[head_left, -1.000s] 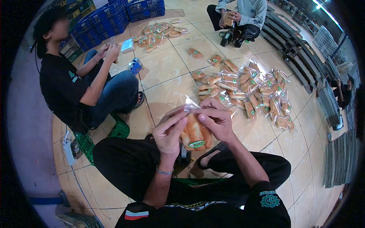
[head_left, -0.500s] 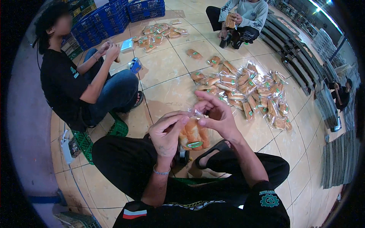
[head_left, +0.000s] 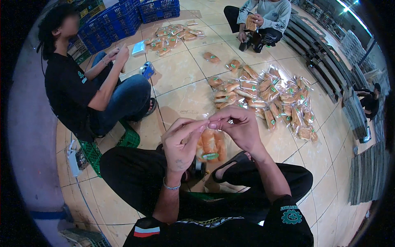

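Note:
A clear plastic bag of bread rolls with a green label hangs upright between my hands, above my crossed legs. My left hand pinches the top of the bag with thumb and fingers. From the other side, my right hand grips the same gathered top, its fingertips meeting those of my left hand. Behind the bag, near my sandal, a dark round object is partly hidden.
A large pile of bagged bread lies on the tiled floor ahead; a smaller pile is farther left. Co-workers sit at left and far ahead. Blue crates, a blue tape dispenser and stacked metal trays stand around.
My right hand's raised fingers have come down and closed on the bag's top beside my left fingertips. The bread stays in nearly the same place.

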`<action>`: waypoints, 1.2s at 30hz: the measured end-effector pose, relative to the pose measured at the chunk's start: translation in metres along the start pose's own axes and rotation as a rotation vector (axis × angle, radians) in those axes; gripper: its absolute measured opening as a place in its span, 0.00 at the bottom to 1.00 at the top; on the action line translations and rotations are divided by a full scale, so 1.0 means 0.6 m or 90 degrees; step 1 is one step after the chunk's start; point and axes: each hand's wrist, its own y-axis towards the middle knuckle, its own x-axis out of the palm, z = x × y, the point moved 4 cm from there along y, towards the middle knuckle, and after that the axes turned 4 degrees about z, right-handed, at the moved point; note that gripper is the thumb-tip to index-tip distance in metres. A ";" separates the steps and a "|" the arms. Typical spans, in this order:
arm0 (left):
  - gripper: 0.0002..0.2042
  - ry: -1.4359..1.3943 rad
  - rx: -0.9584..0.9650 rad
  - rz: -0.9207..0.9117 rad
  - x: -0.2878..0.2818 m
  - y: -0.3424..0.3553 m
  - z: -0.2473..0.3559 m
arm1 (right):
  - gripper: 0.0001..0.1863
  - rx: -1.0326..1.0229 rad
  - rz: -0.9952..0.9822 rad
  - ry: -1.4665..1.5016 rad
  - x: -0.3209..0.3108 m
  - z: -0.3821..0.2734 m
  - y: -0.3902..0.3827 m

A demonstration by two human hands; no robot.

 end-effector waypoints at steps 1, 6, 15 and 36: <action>0.07 0.021 -0.037 -0.004 0.003 0.000 -0.003 | 0.06 0.004 0.018 -0.045 -0.003 -0.002 0.000; 0.05 0.052 -0.092 0.054 0.011 -0.012 -0.026 | 0.07 -0.054 0.064 -0.230 0.000 -0.011 0.003; 0.04 -0.046 -0.246 0.013 0.017 -0.026 -0.079 | 0.05 0.028 0.002 -0.211 0.003 0.010 0.002; 0.06 0.367 -0.046 -0.092 0.029 -0.027 -0.049 | 0.10 -0.222 -0.120 -0.609 0.015 0.039 -0.014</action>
